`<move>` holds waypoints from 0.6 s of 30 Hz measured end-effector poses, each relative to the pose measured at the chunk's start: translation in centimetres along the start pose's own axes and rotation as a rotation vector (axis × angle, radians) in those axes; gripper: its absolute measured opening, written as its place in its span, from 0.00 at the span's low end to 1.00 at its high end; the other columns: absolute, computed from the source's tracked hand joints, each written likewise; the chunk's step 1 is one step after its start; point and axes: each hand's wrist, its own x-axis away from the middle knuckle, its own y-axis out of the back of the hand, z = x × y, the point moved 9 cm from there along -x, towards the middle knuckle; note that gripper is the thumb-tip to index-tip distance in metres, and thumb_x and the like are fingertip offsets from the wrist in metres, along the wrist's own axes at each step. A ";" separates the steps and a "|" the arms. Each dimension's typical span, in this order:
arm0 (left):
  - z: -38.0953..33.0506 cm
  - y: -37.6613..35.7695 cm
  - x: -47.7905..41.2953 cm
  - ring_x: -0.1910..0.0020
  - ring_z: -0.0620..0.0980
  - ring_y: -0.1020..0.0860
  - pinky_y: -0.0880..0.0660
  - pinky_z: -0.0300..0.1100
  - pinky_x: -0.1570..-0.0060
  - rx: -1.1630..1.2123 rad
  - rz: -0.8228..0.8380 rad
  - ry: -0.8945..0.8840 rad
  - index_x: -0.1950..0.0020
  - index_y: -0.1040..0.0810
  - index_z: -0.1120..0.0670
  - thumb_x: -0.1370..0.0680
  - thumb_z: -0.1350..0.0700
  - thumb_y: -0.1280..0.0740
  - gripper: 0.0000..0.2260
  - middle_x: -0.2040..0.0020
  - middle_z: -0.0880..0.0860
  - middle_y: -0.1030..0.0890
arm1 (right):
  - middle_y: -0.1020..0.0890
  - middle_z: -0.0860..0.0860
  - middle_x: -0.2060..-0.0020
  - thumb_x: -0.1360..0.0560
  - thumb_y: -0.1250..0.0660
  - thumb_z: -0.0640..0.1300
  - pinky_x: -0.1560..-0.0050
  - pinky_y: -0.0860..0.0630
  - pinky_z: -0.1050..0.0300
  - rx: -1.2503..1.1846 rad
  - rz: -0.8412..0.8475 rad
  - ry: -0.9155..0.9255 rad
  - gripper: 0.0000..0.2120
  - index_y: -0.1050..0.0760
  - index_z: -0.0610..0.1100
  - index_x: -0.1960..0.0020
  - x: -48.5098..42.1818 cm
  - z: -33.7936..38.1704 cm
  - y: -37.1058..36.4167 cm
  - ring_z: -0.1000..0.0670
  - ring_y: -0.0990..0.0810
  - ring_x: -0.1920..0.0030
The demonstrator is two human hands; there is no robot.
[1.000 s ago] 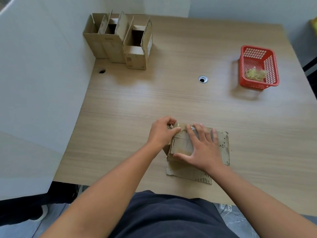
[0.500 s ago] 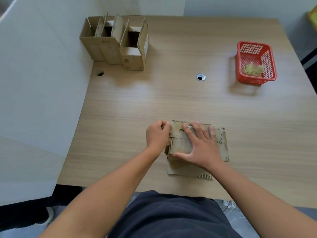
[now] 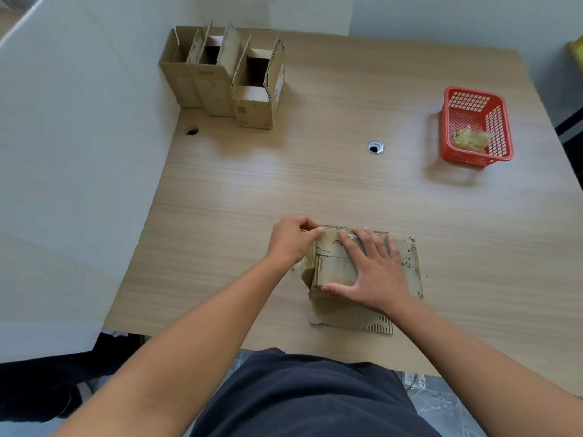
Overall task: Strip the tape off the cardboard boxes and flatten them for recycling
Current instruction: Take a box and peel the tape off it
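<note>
A flattened brown cardboard box (image 3: 407, 263) lies near the front edge of the wooden table (image 3: 347, 190), on top of another flat piece of cardboard (image 3: 344, 316). My right hand (image 3: 372, 272) presses flat on it with fingers spread. My left hand (image 3: 291, 239) is at the box's upper left corner, its fingertips pinching the edge there, where a strip of tape (image 3: 301, 266) hangs loose at the left side. Three upright open cardboard boxes (image 3: 227, 80) stand at the far left of the table.
A red plastic basket (image 3: 476, 127) with a wad of removed tape (image 3: 471, 140) sits at the far right. A white partition (image 3: 79, 152) runs along the table's left side. Two cable holes (image 3: 375, 148) are in the tabletop.
My left hand's fingers have shifted slightly along the box's upper left corner. The right hand stays pressed on the cardboard. The camera view has tilted a little.
</note>
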 end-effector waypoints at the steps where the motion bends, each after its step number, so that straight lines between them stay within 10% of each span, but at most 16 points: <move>1: -0.5 0.1 0.0 0.56 0.43 0.18 0.22 0.38 0.53 -0.049 -0.045 -0.034 0.55 0.13 0.50 0.24 0.52 0.25 0.03 0.58 0.45 0.15 | 0.48 0.53 0.19 0.38 0.55 0.88 0.21 0.65 0.39 -0.006 0.006 -0.009 0.58 0.52 0.58 0.17 0.0 0.0 0.0 0.50 0.57 0.18; 7: 0.1 0.0 -0.4 0.61 0.42 0.18 0.23 0.37 0.59 -0.066 -0.087 -0.059 0.58 0.15 0.51 0.23 0.52 0.26 0.05 0.62 0.45 0.16 | 0.49 0.54 0.19 0.40 0.57 0.89 0.21 0.66 0.40 -0.008 0.011 -0.022 0.59 0.52 0.59 0.17 0.0 0.0 0.1 0.50 0.58 0.18; 18: 6.7 -3.9 1.9 0.72 0.46 0.19 0.22 0.40 0.72 0.856 0.059 0.534 0.50 0.21 0.57 0.17 0.58 0.33 0.04 0.67 0.51 0.16 | 0.48 0.53 0.19 0.39 0.53 0.89 0.21 0.66 0.40 -0.022 0.008 0.012 0.58 0.51 0.59 0.17 0.0 0.2 0.2 0.50 0.56 0.18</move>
